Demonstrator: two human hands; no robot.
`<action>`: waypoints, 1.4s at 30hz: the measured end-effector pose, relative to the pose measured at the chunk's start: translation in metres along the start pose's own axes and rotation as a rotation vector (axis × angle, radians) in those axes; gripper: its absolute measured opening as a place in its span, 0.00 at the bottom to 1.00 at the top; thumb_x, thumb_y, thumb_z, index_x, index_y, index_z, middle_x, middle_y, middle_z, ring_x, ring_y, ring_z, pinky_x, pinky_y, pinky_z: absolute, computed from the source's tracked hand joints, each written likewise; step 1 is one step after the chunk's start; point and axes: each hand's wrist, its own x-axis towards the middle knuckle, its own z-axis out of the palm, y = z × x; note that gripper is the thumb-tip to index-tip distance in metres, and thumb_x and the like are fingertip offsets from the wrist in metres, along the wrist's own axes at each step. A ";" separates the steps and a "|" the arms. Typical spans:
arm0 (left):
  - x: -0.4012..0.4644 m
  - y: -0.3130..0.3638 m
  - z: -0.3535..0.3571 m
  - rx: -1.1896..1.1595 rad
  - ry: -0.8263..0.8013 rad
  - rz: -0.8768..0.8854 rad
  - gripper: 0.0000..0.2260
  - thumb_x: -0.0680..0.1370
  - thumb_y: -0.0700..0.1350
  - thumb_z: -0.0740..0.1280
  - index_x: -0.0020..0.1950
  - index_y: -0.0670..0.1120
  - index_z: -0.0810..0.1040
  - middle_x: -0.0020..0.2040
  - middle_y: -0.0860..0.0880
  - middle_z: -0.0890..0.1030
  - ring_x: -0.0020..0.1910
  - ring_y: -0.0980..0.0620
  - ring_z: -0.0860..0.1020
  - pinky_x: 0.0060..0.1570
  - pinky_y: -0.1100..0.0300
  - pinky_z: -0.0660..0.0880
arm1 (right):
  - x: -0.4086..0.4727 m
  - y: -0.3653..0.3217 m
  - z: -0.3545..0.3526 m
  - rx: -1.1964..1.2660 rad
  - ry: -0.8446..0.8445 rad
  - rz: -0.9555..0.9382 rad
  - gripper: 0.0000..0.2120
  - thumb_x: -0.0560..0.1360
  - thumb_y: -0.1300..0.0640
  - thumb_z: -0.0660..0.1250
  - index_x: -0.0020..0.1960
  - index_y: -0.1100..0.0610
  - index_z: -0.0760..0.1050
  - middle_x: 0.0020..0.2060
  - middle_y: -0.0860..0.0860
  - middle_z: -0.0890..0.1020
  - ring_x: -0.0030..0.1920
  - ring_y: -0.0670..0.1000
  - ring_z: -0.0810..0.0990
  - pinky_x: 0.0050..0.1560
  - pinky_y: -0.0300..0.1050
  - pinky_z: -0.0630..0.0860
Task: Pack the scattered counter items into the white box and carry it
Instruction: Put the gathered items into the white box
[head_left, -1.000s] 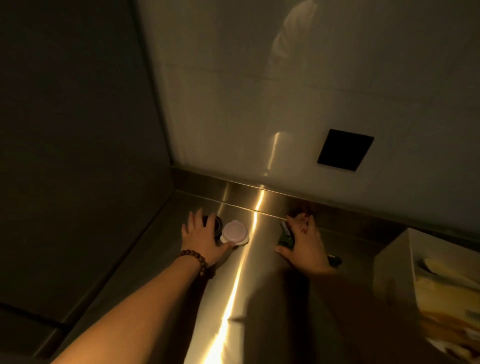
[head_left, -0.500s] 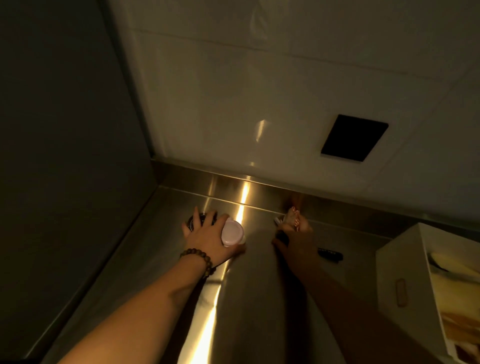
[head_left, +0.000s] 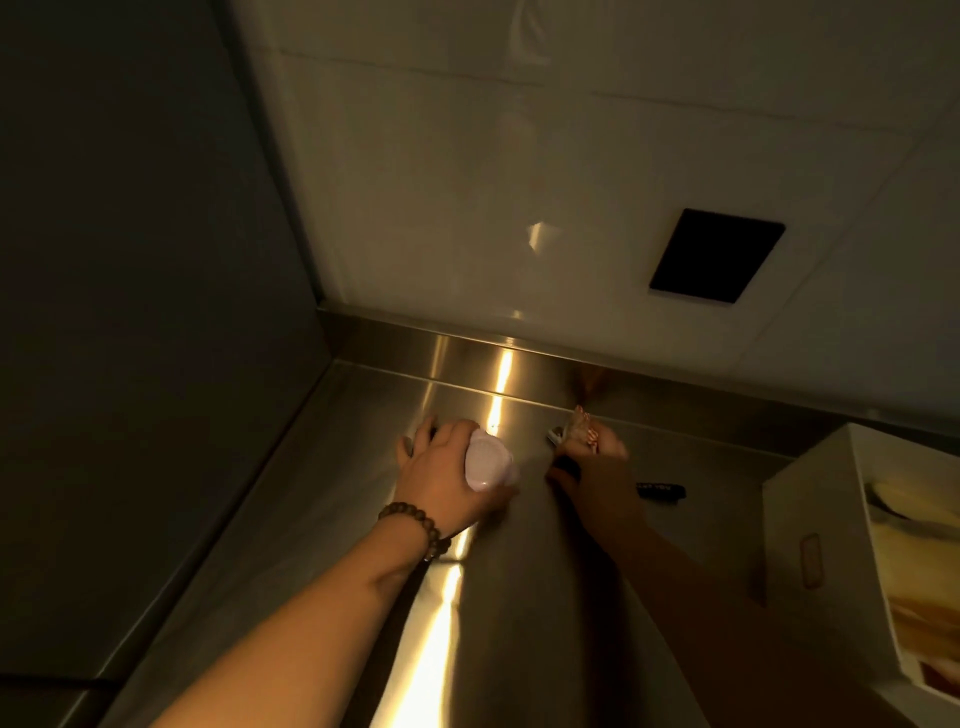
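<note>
My left hand (head_left: 447, 475) grips a pale pink lidded container (head_left: 488, 464) just above the steel counter (head_left: 332, 499), with a dark round item partly hidden under its fingers. My right hand (head_left: 597, 467) is in shadow and holds a small red-and-white patterned item (head_left: 581, 428) together with a dark object; what they are is unclear. A black marker-like stick (head_left: 660, 491) lies on the counter just right of that hand. The white box (head_left: 810, 499) stands at the right edge, holding yellowish and white items.
A dark wall panel (head_left: 130, 312) closes the left side. White tiled wall (head_left: 467, 208) rises behind the counter's steel upstand, with a black square plate (head_left: 717, 257) on it. A bright light streak runs down the counter between my arms.
My left hand closed round the pink container and tilted it up off the counter. My right hand curled round the small items and lifted them. The view shifted slightly.
</note>
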 end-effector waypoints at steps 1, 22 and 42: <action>0.001 -0.002 -0.005 -0.016 0.023 -0.011 0.33 0.59 0.74 0.65 0.58 0.62 0.65 0.60 0.57 0.72 0.69 0.48 0.61 0.67 0.42 0.53 | -0.003 -0.001 -0.001 0.016 0.004 0.002 0.11 0.72 0.55 0.71 0.54 0.53 0.80 0.65 0.59 0.70 0.63 0.61 0.68 0.61 0.48 0.68; -0.004 -0.024 -0.004 -0.023 0.019 -0.058 0.35 0.66 0.55 0.74 0.69 0.48 0.65 0.62 0.46 0.72 0.61 0.46 0.67 0.58 0.55 0.66 | -0.020 -0.011 -0.004 0.104 0.014 -0.023 0.09 0.70 0.62 0.72 0.50 0.58 0.80 0.61 0.59 0.73 0.61 0.60 0.71 0.57 0.47 0.71; -0.011 0.181 -0.043 -0.227 0.088 0.242 0.35 0.65 0.52 0.77 0.68 0.45 0.67 0.62 0.45 0.72 0.59 0.47 0.72 0.55 0.61 0.67 | -0.073 0.016 -0.227 0.474 0.400 -0.066 0.09 0.76 0.60 0.67 0.50 0.47 0.74 0.54 0.48 0.71 0.47 0.42 0.73 0.42 0.25 0.70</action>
